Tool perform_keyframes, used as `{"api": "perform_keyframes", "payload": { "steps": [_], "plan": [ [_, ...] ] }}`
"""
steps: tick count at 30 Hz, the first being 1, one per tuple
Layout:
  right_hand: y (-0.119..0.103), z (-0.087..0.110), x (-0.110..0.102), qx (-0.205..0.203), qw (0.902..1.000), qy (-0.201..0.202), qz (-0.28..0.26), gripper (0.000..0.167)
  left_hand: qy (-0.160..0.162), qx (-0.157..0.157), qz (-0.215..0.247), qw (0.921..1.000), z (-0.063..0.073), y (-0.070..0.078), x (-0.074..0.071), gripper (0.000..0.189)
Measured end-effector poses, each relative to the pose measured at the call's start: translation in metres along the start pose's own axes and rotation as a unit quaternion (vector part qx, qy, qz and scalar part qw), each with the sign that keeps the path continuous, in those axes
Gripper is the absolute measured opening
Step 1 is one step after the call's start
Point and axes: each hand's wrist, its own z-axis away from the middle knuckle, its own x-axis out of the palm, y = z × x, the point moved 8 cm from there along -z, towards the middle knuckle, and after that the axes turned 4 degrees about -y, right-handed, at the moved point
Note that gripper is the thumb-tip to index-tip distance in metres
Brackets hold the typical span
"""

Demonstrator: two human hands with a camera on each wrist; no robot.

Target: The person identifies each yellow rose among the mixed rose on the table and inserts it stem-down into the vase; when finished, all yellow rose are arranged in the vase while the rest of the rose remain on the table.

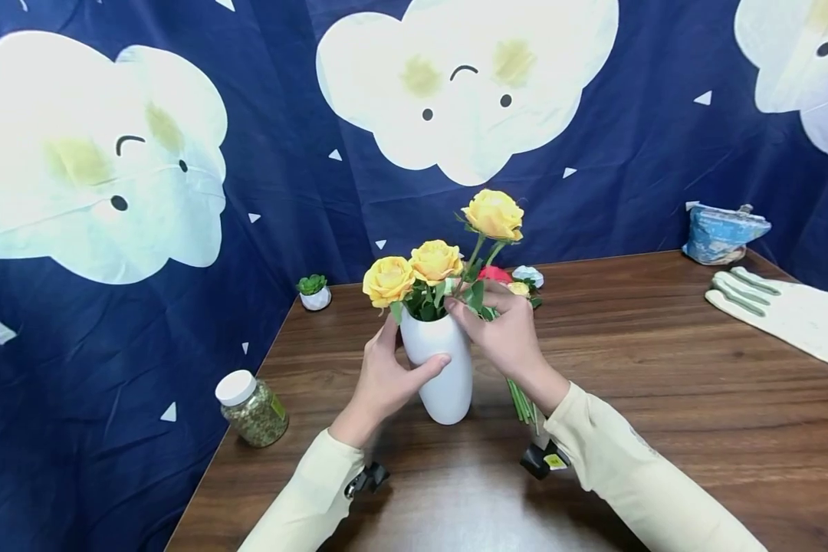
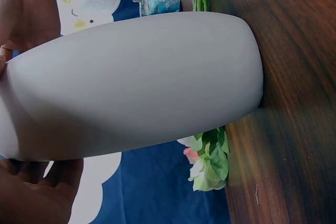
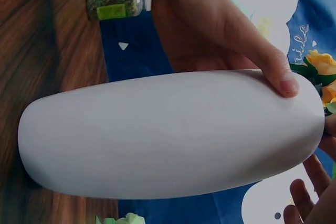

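A white vase (image 1: 444,383) stands upright on the wooden table. My left hand (image 1: 389,376) grips it from the left, with the thumb (image 3: 286,82) across its upper front. Two yellow roses, one at the left (image 1: 389,281) and one beside it (image 1: 436,261), sit in the vase's mouth with green leaves. A taller yellow rose (image 1: 494,215) rises above them on the right. At the rim, my right hand (image 1: 504,330) pinches the green stem of this taller rose. The stem's lower end is hidden by the hand and vase.
Behind the vase lie more flowers (image 1: 497,276) with green stems (image 1: 522,402). A jar (image 1: 255,414) with a white lid stands at the left, and a small potted succulent (image 1: 314,294) at the back. A blue pouch (image 1: 723,234) and a glove (image 1: 786,310) lie at the right.
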Motion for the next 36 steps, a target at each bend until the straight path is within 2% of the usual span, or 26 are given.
{"api": "perform_keyframes", "payload": {
  "steps": [5,10,14,19,29,33,36],
  "plan": [
    [0.001,0.001,-0.003,0.004,0.9994,0.018,0.028,0.011,0.0,0.006,-0.003,1.0,-0.001,0.002,0.0,0.08],
    [0.001,0.001,-0.005,-0.011,0.9993,0.033,0.017,0.006,-0.003,0.004,-0.001,1.0,0.0,0.002,0.001,0.081],
    [0.0,0.001,-0.003,-0.023,0.9993,0.027,0.008,0.004,-0.003,0.003,-0.001,1.0,0.0,0.001,0.001,0.081],
    [0.0,0.0,0.0,-0.011,0.9996,0.026,-0.001,0.004,-0.003,0.005,-0.001,1.0,0.0,0.002,0.001,0.082],
    [-0.001,-0.003,0.01,0.015,0.9992,-0.014,0.035,0.016,0.004,0.005,0.003,1.0,0.002,0.0,-0.002,0.082],
    [0.001,0.0,0.006,0.017,0.9995,0.008,0.024,0.02,-0.001,0.005,0.001,1.0,0.001,0.001,-0.001,0.083],
    [0.002,0.001,0.004,0.018,0.9995,0.024,-0.003,0.017,-0.003,0.005,0.001,1.0,-0.001,0.002,0.0,0.083]
  ]
}}
